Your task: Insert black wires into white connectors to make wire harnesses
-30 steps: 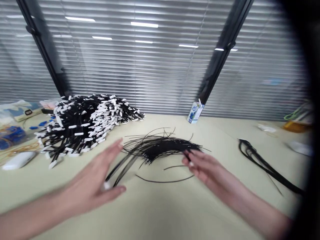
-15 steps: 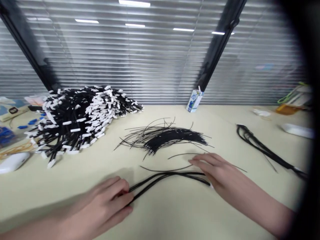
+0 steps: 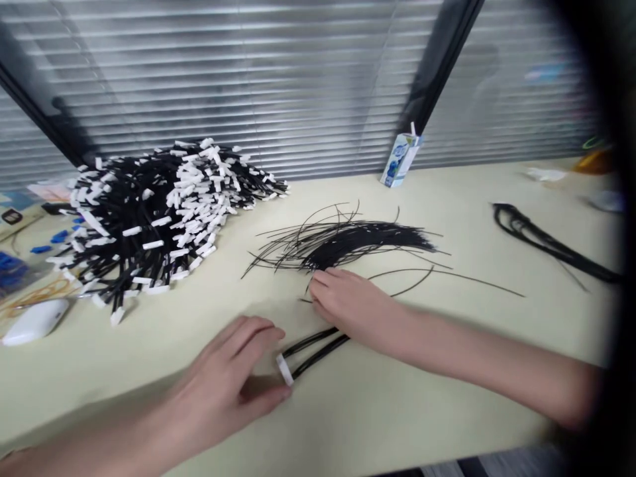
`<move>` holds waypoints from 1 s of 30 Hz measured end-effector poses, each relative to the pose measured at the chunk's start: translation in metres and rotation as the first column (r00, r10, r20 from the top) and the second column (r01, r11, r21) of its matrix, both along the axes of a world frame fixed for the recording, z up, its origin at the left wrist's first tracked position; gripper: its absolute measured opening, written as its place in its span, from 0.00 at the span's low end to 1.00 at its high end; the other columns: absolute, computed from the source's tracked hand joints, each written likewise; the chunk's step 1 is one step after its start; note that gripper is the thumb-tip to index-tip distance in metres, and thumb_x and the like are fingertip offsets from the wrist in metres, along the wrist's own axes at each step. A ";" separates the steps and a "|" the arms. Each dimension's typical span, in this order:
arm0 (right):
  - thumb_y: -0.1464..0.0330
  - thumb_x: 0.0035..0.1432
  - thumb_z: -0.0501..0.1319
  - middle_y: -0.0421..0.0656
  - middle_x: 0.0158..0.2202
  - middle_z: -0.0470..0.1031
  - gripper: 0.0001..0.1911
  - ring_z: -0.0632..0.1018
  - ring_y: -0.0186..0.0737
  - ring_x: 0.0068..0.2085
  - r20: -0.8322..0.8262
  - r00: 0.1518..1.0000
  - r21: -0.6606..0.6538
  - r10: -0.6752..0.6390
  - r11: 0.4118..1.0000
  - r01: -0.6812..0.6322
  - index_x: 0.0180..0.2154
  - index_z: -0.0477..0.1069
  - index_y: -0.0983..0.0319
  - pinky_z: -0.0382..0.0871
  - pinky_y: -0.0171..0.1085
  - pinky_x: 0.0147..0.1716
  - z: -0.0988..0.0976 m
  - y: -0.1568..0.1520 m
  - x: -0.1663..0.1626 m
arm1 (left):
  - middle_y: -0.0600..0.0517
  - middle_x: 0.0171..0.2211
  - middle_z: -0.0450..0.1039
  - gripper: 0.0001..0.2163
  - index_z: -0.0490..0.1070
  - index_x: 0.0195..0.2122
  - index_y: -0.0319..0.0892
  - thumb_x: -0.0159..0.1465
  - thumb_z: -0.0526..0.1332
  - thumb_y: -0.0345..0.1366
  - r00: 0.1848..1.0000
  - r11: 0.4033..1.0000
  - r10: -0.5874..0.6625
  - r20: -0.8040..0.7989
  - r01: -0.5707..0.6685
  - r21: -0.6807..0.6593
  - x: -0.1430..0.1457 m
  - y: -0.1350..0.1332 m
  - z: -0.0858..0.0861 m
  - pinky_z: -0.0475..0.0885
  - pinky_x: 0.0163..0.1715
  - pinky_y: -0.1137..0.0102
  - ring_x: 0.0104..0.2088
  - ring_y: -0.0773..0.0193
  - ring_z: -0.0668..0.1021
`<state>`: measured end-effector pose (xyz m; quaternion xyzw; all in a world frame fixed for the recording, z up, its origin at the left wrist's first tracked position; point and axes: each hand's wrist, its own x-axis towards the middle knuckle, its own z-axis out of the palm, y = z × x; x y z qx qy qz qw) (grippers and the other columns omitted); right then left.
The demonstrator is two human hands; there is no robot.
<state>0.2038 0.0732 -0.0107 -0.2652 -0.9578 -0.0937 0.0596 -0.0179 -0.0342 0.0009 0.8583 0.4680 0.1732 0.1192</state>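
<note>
Slatted blinds (image 3: 298, 86) hang beyond a pale surface (image 3: 397, 424). Between the hands lies a black cable (image 3: 320, 358), its long axis running from a white connector (image 3: 285, 370) at the near left toward the far right, behind the right hand (image 3: 348, 301). The left hand (image 3: 233, 381) is nearer that connector, thumb and fingers apart just left of it. The right hand's fingers bunch beside the wire bundle's (image 3: 358, 242) left end; whether they grip a wire, I cannot tell

Loose wires (image 3: 370, 240) lie on the table (image 3: 358, 424), right of piled cables (image 3: 144, 222), before a carton (image 3: 401, 159).
</note>
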 end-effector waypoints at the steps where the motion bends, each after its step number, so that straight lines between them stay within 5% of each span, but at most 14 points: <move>1: 0.81 0.57 0.54 0.48 0.37 0.70 0.08 0.71 0.45 0.40 0.011 1.000 0.003 -0.006 1.000 0.006 0.36 0.68 0.66 0.64 0.41 0.41 0.000 -0.002 0.000 | 0.46 0.47 0.67 0.18 0.61 0.51 0.46 0.61 0.62 0.40 1.000 0.998 0.020 0.023 -0.019 -0.055 0.000 0.001 -0.001 0.75 0.42 0.62 0.46 0.55 0.72; 7: 0.79 0.61 0.51 0.49 0.36 0.68 0.08 0.70 0.45 0.38 0.003 0.997 -0.032 -0.074 0.997 0.074 0.37 0.67 0.67 0.63 0.42 0.37 0.003 -0.011 -0.001 | 0.50 0.38 0.68 0.09 0.65 0.37 0.46 0.60 0.64 0.40 0.993 0.981 0.076 0.095 -0.057 -0.186 0.008 0.009 -0.001 0.72 0.38 0.59 0.42 0.54 0.70; 13: 0.77 0.63 0.51 0.47 0.35 0.68 0.08 0.69 0.41 0.36 -0.116 0.993 -0.141 -0.006 0.990 -0.011 0.34 0.67 0.65 0.62 0.39 0.36 0.007 -0.005 0.010 | 0.54 0.33 0.69 0.09 0.67 0.39 0.50 0.58 0.64 0.36 0.937 0.930 0.249 0.244 -0.162 -0.330 0.009 0.003 -0.007 0.74 0.30 0.67 0.32 0.62 0.74; 20: 0.77 0.63 0.48 0.48 0.33 0.68 0.10 0.69 0.42 0.35 -0.127 0.990 -0.044 -0.065 0.997 0.060 0.33 0.65 0.65 0.62 0.40 0.34 -0.003 -0.006 0.003 | 0.55 0.32 0.75 0.08 0.68 0.40 0.47 0.60 0.64 0.35 0.720 0.784 0.452 0.527 -0.039 -0.619 0.014 0.003 -0.002 0.74 0.33 0.72 0.33 0.66 0.77; 24: 0.74 0.65 0.50 0.36 0.23 0.64 0.06 0.64 0.31 0.21 -0.421 0.867 -0.269 -0.266 0.950 0.161 0.35 0.62 0.61 0.56 0.32 0.20 0.013 -0.019 0.006 | 0.55 0.36 0.77 0.08 0.71 0.43 0.47 0.62 0.64 0.35 0.611 0.738 0.549 0.570 -0.034 -0.674 0.015 0.005 0.002 0.73 0.40 0.74 0.38 0.67 0.77; 26: 0.73 0.65 0.52 0.33 0.24 0.65 0.03 0.63 0.28 0.21 -0.549 0.781 -0.352 -0.297 0.930 0.106 0.37 0.62 0.60 0.56 0.29 0.19 0.026 -0.031 0.009 | 0.54 0.38 0.77 0.09 0.72 0.44 0.48 0.61 0.65 0.35 0.553 0.716 0.595 0.584 -0.034 -0.697 0.014 0.004 0.001 0.72 0.42 0.73 0.39 0.66 0.77; 30: 0.75 0.64 0.53 0.35 0.28 0.70 0.05 0.68 0.29 0.29 -0.673 0.734 -0.297 -0.087 0.941 -0.160 0.35 0.65 0.61 0.61 0.29 0.28 0.037 -0.054 0.009 | 0.55 0.39 0.75 0.09 0.74 0.41 0.48 0.59 0.67 0.33 0.410 0.683 0.662 0.628 0.015 -0.730 0.015 0.003 0.001 0.73 0.42 0.73 0.40 0.64 0.76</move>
